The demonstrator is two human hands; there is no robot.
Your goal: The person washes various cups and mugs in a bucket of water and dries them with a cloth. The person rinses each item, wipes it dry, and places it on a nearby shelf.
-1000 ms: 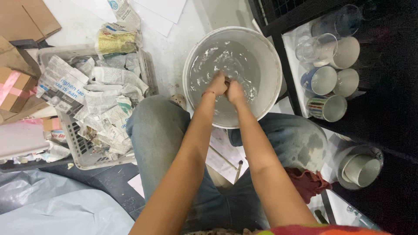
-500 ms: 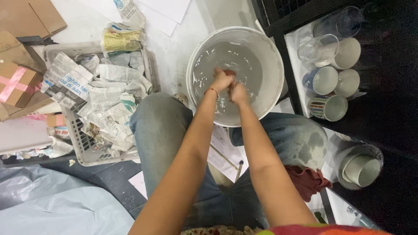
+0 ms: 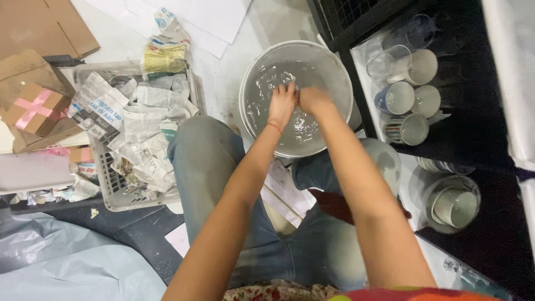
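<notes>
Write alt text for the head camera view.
Both hands, left hand and right hand, meet in the water of a white bucket. A basket of crumpled newspaper sits left; mugs stand right.

The bucket point(image 3: 334, 69) stands on the floor in front of the person's knees. Both hands are in the bucket, the left hand point(image 3: 282, 103) just beside the right hand point(image 3: 315, 100). A basket point(image 3: 192, 89) full of torn newspaper point(image 3: 139, 128) sits left of the bucket. Cups point(image 3: 412, 95) stand in a group to its right. A cardboard box point(image 3: 33, 108) lies left of the basket.
</notes>
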